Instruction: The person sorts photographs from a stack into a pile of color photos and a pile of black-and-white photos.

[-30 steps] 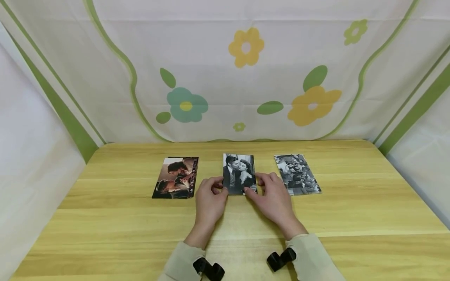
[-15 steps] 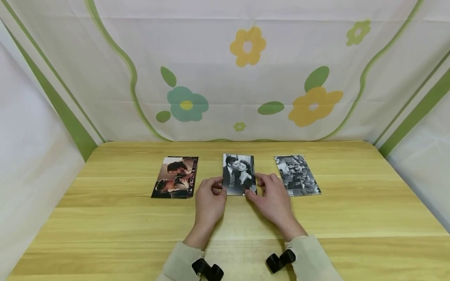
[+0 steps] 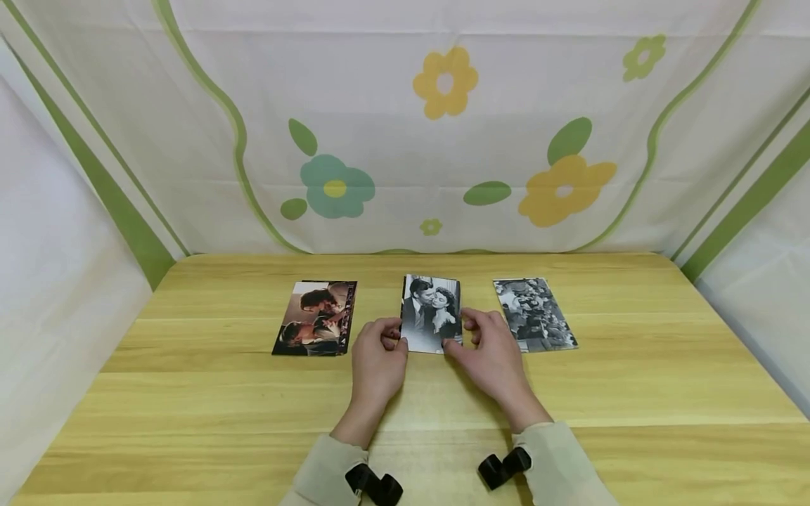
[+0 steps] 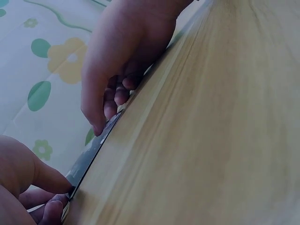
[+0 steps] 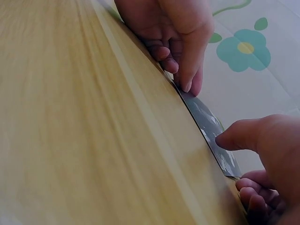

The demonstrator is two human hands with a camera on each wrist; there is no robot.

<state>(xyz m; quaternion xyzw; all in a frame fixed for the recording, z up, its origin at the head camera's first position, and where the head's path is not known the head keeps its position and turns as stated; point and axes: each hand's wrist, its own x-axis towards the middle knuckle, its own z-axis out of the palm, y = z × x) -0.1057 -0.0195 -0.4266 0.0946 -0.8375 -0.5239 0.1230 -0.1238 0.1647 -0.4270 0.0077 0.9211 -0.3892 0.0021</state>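
A black-and-white photo [image 3: 432, 313] of a couple lies on the middle of the table, its near end between both hands. Dark edges of at least one more photo peek out along its sides. My left hand [image 3: 380, 358] pinches the lower left corner, thumb on top and fingertips at the side edge. At the lower right, my right hand [image 3: 490, 358] has its thumb [image 5: 229, 140] on the photo's face and its fingers curled against the right edge. The wrist views show the photo [image 4: 89, 157] almost edge-on, low over the wood.
To the left lies a brown-toned photo [image 3: 316, 320] with dark edges of others under it. A black-and-white crowd photo [image 3: 534, 314] lies close beyond the right hand. The wooden table [image 3: 190, 393] ends at a flowered cloth [image 3: 392, 126] behind.
The top middle photo has shifted slightly to the right and turned a little, with dark edges now showing beside it. The right fingers moved slightly with it; the left hand stays put.
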